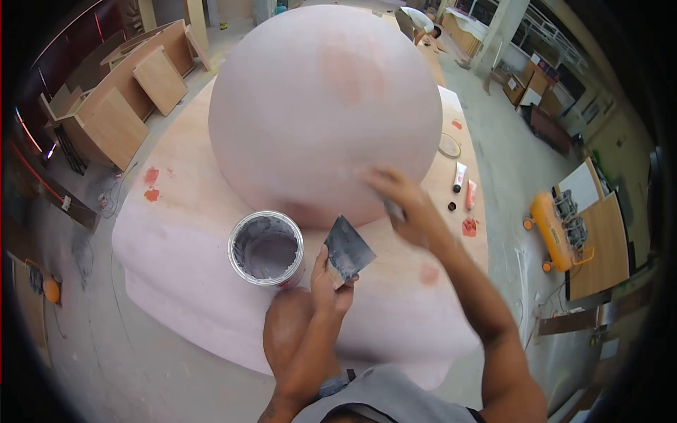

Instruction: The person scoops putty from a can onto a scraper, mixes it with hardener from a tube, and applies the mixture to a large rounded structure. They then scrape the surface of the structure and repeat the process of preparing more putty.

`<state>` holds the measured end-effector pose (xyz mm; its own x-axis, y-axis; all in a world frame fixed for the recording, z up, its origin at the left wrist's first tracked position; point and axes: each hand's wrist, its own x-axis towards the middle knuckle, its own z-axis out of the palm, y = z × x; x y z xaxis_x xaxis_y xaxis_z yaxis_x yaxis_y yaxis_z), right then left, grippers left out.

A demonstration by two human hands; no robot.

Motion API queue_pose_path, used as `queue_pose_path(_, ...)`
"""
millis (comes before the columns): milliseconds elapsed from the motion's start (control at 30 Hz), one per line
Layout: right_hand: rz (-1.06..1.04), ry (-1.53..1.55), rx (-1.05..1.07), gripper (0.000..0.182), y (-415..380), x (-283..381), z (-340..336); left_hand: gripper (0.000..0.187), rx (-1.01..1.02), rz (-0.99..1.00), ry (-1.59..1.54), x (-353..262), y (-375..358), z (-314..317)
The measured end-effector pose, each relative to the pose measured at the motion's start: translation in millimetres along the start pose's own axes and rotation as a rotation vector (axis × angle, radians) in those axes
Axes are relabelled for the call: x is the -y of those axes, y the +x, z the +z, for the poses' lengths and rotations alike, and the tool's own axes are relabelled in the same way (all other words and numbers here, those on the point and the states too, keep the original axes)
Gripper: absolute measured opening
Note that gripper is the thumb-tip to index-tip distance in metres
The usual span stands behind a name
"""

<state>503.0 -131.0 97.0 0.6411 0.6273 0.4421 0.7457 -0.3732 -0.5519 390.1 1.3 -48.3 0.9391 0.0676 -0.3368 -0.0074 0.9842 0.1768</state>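
My left hand (pixel 331 285) is closed round the lower end of a putty knife (pixel 350 248), its broad dark blade facing up and smeared with grey filler. Against the lower right of a big pale pinkish sphere (pixel 310 106), my right hand (pixel 403 201) is smeared by motion. A small greyish piece shows at its palm; I cannot tell what it is. Left of the putty knife stands an uncovered metal can (pixel 302 243), its inner wall coated with grey filler (pixel 269 257). Reddish patches mark the sphere's surface.
The sphere rises from a broad pale base (pixel 190 296). Two tubes, one white (pixel 460 176) and one red (pixel 470 195), lie at its right with a dark cap (pixel 452 206). An orange compressor (pixel 553 233) stands right; wooden panels (pixel 116 127) lean left. Another person (pixel 416 25) bends over behind.
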Motion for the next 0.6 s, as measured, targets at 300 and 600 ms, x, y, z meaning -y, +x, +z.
queue_pose_path(300, 0.134, -0.259, 0.102, 0.078, -83.1, -4.5, 9.1, 0.039, 0.163, -0.067, 0.327, -13.7, -49.4, 35.9)
queue_pose_path(600, 0.006, -0.816, 0.059, 0.071, 200.5, -78.8, -86.3, 0.034, 0.245, -0.104, 0.539, 27.5, 12.3, -20.7)
